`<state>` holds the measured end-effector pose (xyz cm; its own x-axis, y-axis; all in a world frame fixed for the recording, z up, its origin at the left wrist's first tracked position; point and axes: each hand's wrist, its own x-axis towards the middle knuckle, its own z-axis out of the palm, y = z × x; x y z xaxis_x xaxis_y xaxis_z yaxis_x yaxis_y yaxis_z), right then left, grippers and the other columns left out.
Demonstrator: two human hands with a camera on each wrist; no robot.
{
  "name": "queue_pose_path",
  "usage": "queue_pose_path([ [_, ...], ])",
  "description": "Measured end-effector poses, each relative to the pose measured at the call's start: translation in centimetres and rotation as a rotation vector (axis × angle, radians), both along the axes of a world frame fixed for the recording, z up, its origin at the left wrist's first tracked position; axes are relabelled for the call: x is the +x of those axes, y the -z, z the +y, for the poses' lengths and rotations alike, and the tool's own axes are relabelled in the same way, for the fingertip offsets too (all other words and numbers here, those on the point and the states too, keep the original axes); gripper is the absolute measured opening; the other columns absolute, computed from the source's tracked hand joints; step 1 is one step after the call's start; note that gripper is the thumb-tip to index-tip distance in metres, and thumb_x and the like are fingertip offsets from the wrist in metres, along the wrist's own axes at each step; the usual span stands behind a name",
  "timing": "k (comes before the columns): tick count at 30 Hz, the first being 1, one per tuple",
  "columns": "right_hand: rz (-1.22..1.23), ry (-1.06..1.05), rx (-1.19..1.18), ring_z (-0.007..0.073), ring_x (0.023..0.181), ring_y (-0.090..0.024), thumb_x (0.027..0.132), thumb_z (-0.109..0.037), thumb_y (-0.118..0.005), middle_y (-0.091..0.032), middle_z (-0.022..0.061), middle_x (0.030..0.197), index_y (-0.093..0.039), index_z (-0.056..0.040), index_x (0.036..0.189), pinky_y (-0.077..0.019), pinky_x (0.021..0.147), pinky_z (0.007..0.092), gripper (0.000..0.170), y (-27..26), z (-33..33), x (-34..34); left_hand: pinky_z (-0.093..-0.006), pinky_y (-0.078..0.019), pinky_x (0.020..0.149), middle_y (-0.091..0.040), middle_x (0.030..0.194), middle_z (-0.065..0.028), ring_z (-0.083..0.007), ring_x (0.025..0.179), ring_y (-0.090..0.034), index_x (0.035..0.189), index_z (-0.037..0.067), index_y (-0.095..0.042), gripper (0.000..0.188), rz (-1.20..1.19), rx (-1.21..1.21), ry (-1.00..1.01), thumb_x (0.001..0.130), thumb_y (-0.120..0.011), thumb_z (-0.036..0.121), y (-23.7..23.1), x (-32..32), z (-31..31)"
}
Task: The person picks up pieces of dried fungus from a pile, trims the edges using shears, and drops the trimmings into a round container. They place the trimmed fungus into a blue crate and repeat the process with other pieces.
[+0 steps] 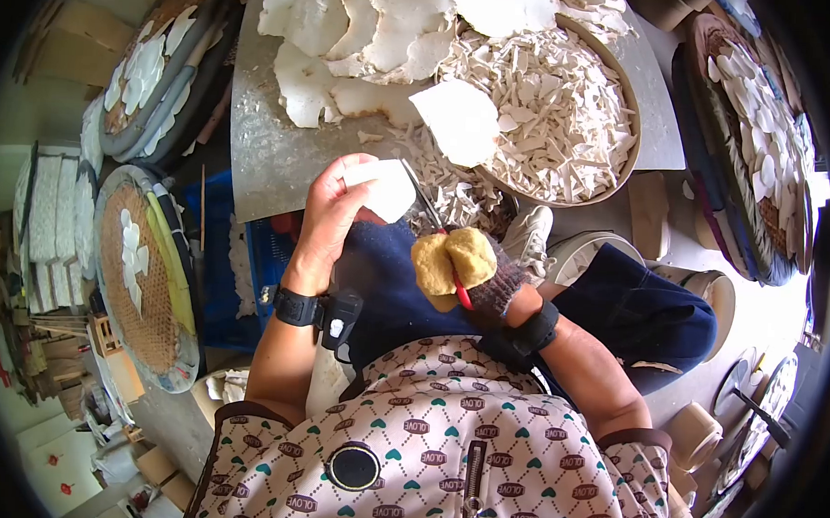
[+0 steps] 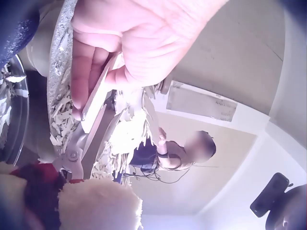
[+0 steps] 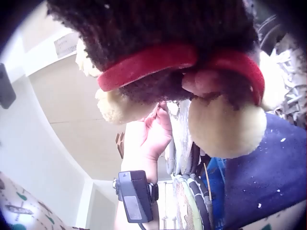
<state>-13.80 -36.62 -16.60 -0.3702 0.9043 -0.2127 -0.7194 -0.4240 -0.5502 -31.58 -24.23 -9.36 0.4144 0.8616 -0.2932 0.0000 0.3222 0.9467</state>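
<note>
My left hand (image 1: pixel 326 213) pinches a pale, flat, shell-like piece (image 1: pixel 388 193) between thumb and fingers, over my lap. My right hand (image 1: pixel 505 283), in a dark knitted glove, grips red-handled shears (image 1: pixel 424 195). Yellow foam pads (image 1: pixel 452 261) wrap the fingers and handles. In the left wrist view the shears' pivot (image 2: pixel 73 155) shows, with the blades right at the edge of the pale piece (image 2: pixel 98 101). Seen from the right wrist, the red handle loops (image 3: pixel 148 67) curve around the gloved fingers, and the left hand (image 3: pixel 156 132) lies beyond.
A round tray (image 1: pixel 635 130) heaped with pale offcuts stands on a metal sheet (image 1: pixel 262 150) before me, beside large untrimmed pale sheets (image 1: pixel 370 26). Woven racks (image 1: pixel 141 266) bearing cut pieces flank me. A bucket (image 1: pixel 601 241) sits by my shoe (image 1: pixel 529 236). Another person (image 2: pixel 180 155) is further off.
</note>
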Motion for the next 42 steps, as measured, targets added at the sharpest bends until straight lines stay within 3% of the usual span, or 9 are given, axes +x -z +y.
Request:
queue_pose_path([
  [8,-0.213,-0.034,0.182,0.0189,0.081,-0.060,0.079,-0.017,-0.062,-0.062,0.0081,0.090,-0.058,-0.0003,0.096,-0.0494,0.071,0.0292,0.024,-2.8,0.5,0.2,-0.0251,-0.0533,0.060,-0.060,0.095,-0.0085,-0.0139,0.075,-0.062,0.112,0.001,-0.048,0.030,-0.001,0.026,0.015,0.083,-0.051,0.005,-0.3,-0.3,0.1],
  [12,-1.262,0.232,1.121,0.0266,0.075,-0.058,0.071,-0.011,-0.062,-0.061,0.0121,0.079,-0.061,-0.0008,0.088,-0.0490,0.069,0.0310,0.021,-2.3,1.5,0.1,-0.0285,-0.0485,0.079,-0.058,0.102,-0.0098,-0.0176,0.091,-0.058,0.116,0.000,-0.047,0.036,0.054,0.066,0.085,0.080,-0.049,0.002,-0.7,-0.3,0.3],
  [14,-0.780,0.111,0.387,0.0264,0.075,-0.060,0.077,-0.019,-0.060,-0.062,0.0129,0.080,-0.062,-0.0032,0.089,-0.0486,0.070,0.0330,0.020,-2.4,0.4,-0.2,-0.0291,-0.0501,0.076,-0.057,0.101,-0.0091,-0.0175,0.088,-0.059,0.115,0.001,-0.046,0.036,0.078,0.039,0.106,0.080,-0.051,0.002,-0.8,-0.6,0.6],
  [19,-1.364,-0.039,0.346,0.0181,0.069,-0.059,0.078,-0.028,-0.059,-0.063,0.0114,0.078,-0.064,-0.0067,0.083,-0.0477,0.068,0.0299,0.022,-3.6,-0.7,1.3,-0.0238,-0.0515,0.048,-0.060,0.088,-0.0083,-0.0146,0.066,-0.061,0.116,0.002,-0.044,0.041,0.301,0.029,0.369,0.076,-0.051,-0.003,-5.6,1.0,2.3],
  [23,-1.095,-0.077,0.239,0.0272,0.074,-0.059,0.077,-0.028,-0.060,-0.063,0.0134,0.082,-0.063,-0.0068,0.085,-0.0475,0.069,0.0327,0.023,-0.6,-1.9,0.7,-0.0232,-0.0491,0.040,-0.061,0.086,-0.0092,-0.0146,0.058,-0.061,0.111,0.002,-0.055,0.036,0.526,0.039,1.105,0.075,-0.054,-0.004,-11.4,8.6,5.9],
  [26,-1.244,-0.077,0.441,0.0304,0.076,-0.058,0.076,-0.030,-0.060,-0.063,0.0143,0.085,-0.063,-0.0082,0.087,-0.0474,0.070,0.0330,0.024,-1.0,-1.6,0.5,-0.0336,-0.0451,0.086,-0.057,0.109,-0.0149,-0.0213,0.095,-0.058,0.132,0.003,-0.033,0.057,-0.433,0.171,0.769,0.080,-0.057,0.008,-18.4,18.3,1.3],
  [32,-1.021,-0.039,0.433,0.0197,0.064,-0.058,0.070,-0.033,-0.066,-0.062,0.0114,0.075,-0.064,-0.0092,0.082,-0.0479,0.063,0.0308,0.026,1.8,-2.4,1.1,-0.0272,-0.0439,0.079,-0.056,0.107,-0.0100,-0.0179,0.098,-0.055,0.109,0.000,-0.051,0.027,-0.165,0.550,0.563,0.085,-0.051,0.010,-19.3,17.8,5.9],
  [34,-0.408,-0.282,0.188,0.0177,0.076,-0.061,0.084,-0.014,-0.057,-0.062,0.0118,0.090,-0.060,0.0023,0.094,-0.0513,0.070,0.0310,0.020,-3.5,-3.1,2.8,-0.0243,-0.0470,0.070,-0.059,0.093,-0.0056,-0.0143,0.082,-0.058,0.104,0.001,-0.054,0.021,-0.103,0.368,0.410,0.085,-0.054,0.010,-13.8,14.1,9.6],
  [42,-1.234,-0.192,0.670,0.0303,0.083,-0.059,0.080,-0.032,-0.055,-0.062,0.0129,0.088,-0.060,-0.0087,0.092,-0.0469,0.070,0.0349,0.027,-1.9,-4.2,3.0,-0.0272,-0.0513,0.059,-0.058,0.081,-0.0083,-0.0168,0.070,-0.061,0.098,0.002,-0.050,0.040,0.269,0.031,0.091,0.081,-0.062,0.036,-1.9,6.0,7.3],
])
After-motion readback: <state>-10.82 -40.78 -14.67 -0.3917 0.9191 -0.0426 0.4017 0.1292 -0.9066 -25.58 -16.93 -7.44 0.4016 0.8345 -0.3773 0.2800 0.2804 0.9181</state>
